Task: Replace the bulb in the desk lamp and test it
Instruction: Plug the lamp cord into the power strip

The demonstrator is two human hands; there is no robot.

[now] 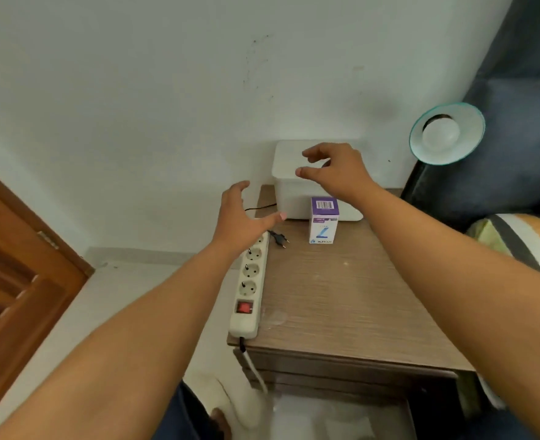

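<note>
The desk lamp's teal-rimmed shade [462, 147] faces me at the upper right, with a white bulb [441, 132] seated in it. A purple-and-white bulb box [324, 220] stands upright on the wooden bedside table [341, 296]. A black plug [280, 240] lies loose beside the white power strip [250, 281] along the table's left edge. My left hand [241, 217] hovers open over the strip's far end. My right hand [335, 173] is raised over a white lidded box [291, 192], fingers curled apart, holding nothing.
A white wall stands behind the table. At the left is a brown wooden door [17, 274]. A dark blue cushion [500, 173] and striped bedding [523, 239] lie to the right. The strip's red switch [244, 307] sits near its close end, and its cable drops off the front.
</note>
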